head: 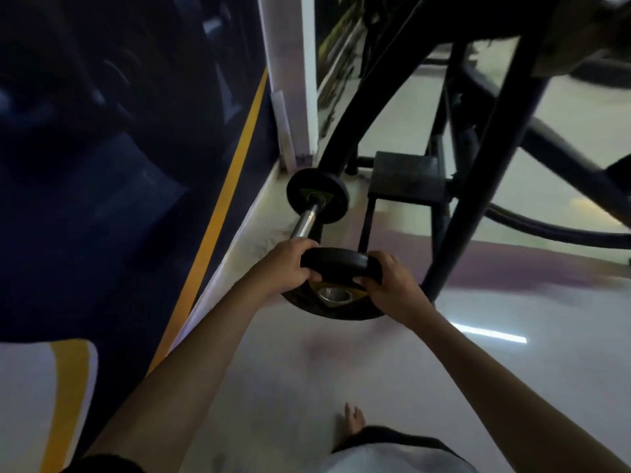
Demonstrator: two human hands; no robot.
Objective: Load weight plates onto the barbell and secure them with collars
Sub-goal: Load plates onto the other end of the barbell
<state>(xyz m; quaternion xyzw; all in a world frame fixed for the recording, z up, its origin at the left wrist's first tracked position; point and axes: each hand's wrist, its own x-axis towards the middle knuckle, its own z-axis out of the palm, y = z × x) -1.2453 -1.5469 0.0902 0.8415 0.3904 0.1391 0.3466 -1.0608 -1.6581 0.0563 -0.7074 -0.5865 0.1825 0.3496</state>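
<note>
Both hands, the left hand [285, 268] and right hand [389, 285], are closed on opposite rims of a black plate [336, 264], held near the barbell [307, 221]. The bar's long axis runs from the plate's hole [334, 295] away to the far plate [317, 194]; I judge the hole must stay centred on it.

Plate held at near end of barbell, both hands on it.

Left hand [286, 266] on plate's left rim, right hand [389, 285] on right rim; near plate [338, 285] sits between the fingers [309, 276], its centre hole w/ the barbell [307, 221] sleeve end in it. Bar runs fwd from the fingers to a far plate [317, 194] by the wall [136, 165]. Wall lies left of the fingers; machine frame [478, 172] and its step [406, 177] ahead & right. Floor [290, 387] under all; a bare foot [351, 419] behind the fingers, nearer the camera.
</note>
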